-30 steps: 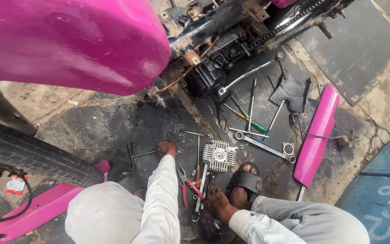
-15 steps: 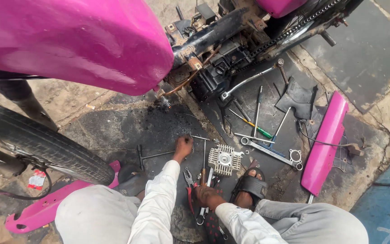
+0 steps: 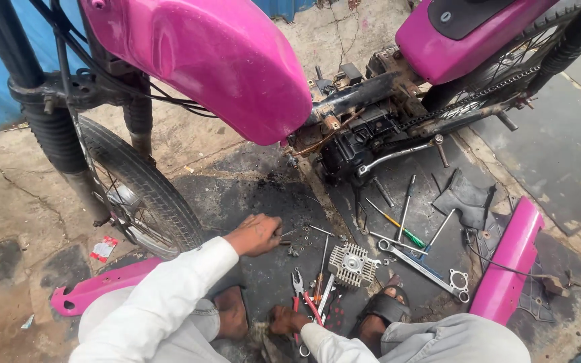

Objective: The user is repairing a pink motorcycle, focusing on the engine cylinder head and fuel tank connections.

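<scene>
The pink motorcycle [image 3: 223, 60] stands over the oily floor [image 3: 250, 195]; my left hand [image 3: 255, 234] rests curled beside scattered bolts [image 3: 307, 232]; my right hand [image 3: 284, 321] closes on red-handled pliers [image 3: 302, 296], near the finned cylinder head [image 3: 353, 263].

The left hand [image 3: 255, 235] is stretched forward and low, fingers curled into a loose fist, knuckles up, its white-sleeved arm slanting up from the lower left. The right hand [image 3: 285, 320] sits nearer the body, low between the knees, fingers bent downward, sleeve entering from the bottom edge
</scene>
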